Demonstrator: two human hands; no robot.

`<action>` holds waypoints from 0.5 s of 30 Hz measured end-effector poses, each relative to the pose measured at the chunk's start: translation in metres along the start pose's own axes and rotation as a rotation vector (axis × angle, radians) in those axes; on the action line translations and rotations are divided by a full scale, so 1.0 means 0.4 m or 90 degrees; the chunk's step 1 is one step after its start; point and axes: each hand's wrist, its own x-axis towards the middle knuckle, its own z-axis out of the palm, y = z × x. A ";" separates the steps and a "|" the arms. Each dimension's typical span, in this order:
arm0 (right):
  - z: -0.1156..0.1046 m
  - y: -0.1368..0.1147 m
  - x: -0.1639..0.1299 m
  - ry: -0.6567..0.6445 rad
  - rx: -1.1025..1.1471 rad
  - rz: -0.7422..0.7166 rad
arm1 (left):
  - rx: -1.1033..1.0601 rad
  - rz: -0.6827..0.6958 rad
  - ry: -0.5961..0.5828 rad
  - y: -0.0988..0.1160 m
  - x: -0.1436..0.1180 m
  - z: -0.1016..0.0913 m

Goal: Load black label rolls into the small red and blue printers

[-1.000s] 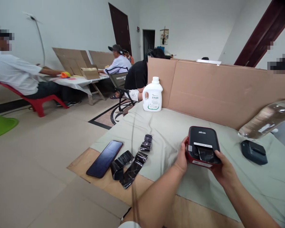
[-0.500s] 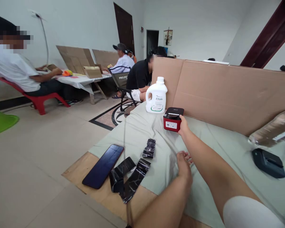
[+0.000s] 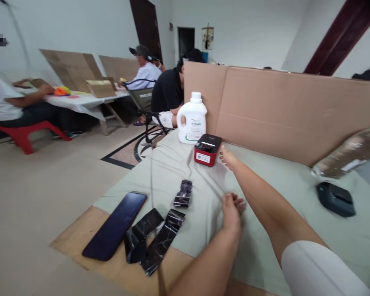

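A small red-and-black box-shaped device [image 3: 207,150], much like a label printer, stands on the pale green cloth with a white label on its front. Just right of it, my right hand [image 3: 227,158] is open, fingers apart, not gripping it. Lower down, my left hand [image 3: 232,207] hovers over or rests on the cloth, fingers loosely apart with nothing seen in them. A crumpled dark strip [image 3: 183,193] lies to its left, and a longer black, white-veined strip [image 3: 164,241] is folded nearer me. The dark phone [image 3: 115,226] lies left of these strips.
Behind the device stands a white jug [image 3: 193,119], beside an upright cardboard panel [image 3: 274,109]. On the right are a dark device [image 3: 336,199] and a clear plastic-wrapped brown thing [image 3: 348,154]. Beyond the table's left side, several people sit, one in black [image 3: 169,90].
My right hand has let go of the red-and-black device and drawn off to its right. The device now stands turned slightly. My view has shifted right.
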 end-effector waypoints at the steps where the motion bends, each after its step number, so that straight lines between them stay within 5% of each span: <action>1: -0.062 0.000 -0.016 0.037 -0.059 0.001 | 0.011 -0.001 0.012 0.003 0.000 0.002; 8: -0.649 0.014 -0.261 0.384 -0.391 -0.003 | 0.129 0.039 -0.040 0.000 -0.007 0.003; 10: -0.796 0.040 -0.331 0.539 -0.570 0.114 | 0.160 0.053 -0.046 -0.002 -0.010 0.003; 12: -0.896 0.072 -0.381 0.557 -0.625 0.235 | 0.196 0.069 -0.053 -0.003 -0.013 0.004; 15: -0.941 0.111 -0.419 0.532 -0.618 0.288 | 0.263 0.097 -0.067 -0.003 -0.018 0.005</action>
